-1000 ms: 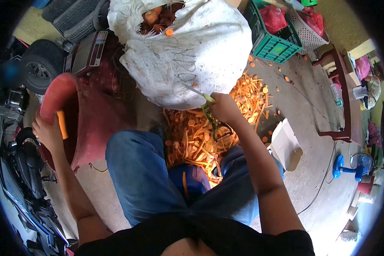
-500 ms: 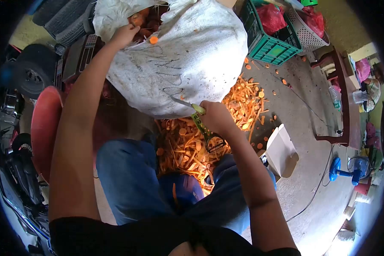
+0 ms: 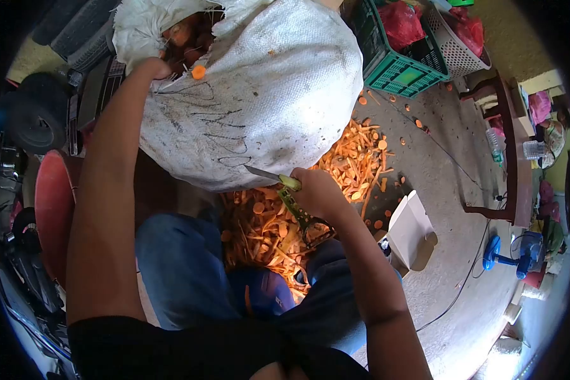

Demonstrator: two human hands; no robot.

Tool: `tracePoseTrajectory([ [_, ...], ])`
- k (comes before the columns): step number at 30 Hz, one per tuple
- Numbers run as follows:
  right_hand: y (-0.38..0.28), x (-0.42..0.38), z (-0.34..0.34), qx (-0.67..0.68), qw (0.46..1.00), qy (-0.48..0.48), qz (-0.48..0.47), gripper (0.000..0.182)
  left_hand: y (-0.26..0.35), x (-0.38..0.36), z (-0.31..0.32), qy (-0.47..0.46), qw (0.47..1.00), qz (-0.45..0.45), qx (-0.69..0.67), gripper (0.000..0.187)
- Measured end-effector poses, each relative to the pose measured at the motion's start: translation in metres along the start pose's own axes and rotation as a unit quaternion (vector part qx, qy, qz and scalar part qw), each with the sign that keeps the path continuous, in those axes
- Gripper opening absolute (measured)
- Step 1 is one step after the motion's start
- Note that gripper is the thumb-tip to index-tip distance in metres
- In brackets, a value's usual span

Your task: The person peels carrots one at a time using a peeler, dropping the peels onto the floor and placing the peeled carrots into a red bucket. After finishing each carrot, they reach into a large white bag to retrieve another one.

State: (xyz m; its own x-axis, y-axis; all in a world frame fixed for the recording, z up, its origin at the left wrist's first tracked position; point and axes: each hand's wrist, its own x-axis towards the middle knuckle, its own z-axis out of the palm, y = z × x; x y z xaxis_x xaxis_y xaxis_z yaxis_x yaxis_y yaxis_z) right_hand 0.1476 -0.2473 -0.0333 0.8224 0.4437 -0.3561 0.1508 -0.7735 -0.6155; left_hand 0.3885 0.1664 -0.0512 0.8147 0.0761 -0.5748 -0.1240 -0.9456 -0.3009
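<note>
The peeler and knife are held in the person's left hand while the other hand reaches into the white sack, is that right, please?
Not quite: the head view shows the peeler and knife in the right hand, while the left hand reaches into the white sack.

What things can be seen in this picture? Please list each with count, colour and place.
sack: one, white, open at top, in front of the knees
carrots: several, orange, inside the sack mouth
carrot peels: one pile, orange, on the floor below the sack
peeler: one, green, in the right hand
knife: one, green handle, also in the right hand
basin: one, red, left side
crate: one, green, top right
fan: one, blue, right edge
left hand: reaching into the sack mouth
right hand: closed on peeler and knife
</note>
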Motion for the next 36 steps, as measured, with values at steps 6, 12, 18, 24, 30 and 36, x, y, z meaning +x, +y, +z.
tracePoseTrajectory([
  [6,0.001,0.002,0.0,0.001,1.0,-0.015,0.007,0.02,0.031,-0.064,-0.028,-0.052,0.986,-0.13,-0.095,0.044],
  [12,-0.006,0.003,0.005,-0.01,1.0,-0.02,0.0,0.021,-0.001,-0.04,-0.019,-0.207,0.978,-0.015,0.001,0.043],
  [18,-0.01,0.004,0.007,-0.029,0.999,-0.019,-0.013,0.019,-0.002,-0.064,-0.002,0.027,0.995,0.092,-0.026,0.024],
  [24,-0.006,0.005,0.015,-0.022,0.999,-0.01,-0.027,0.019,0.012,-0.066,-0.012,0.166,0.983,0.078,-0.023,0.02],
  [30,0.0,0.007,0.016,-0.026,1.0,-0.007,-0.013,0.02,0.022,0.035,0.025,0.158,0.923,0.054,-0.347,0.032],
  [36,-0.011,0.002,0.005,-0.042,0.998,-0.044,0.001,0.024,0.041,-0.005,0.006,0.142,0.969,0.042,-0.196,0.031],
])
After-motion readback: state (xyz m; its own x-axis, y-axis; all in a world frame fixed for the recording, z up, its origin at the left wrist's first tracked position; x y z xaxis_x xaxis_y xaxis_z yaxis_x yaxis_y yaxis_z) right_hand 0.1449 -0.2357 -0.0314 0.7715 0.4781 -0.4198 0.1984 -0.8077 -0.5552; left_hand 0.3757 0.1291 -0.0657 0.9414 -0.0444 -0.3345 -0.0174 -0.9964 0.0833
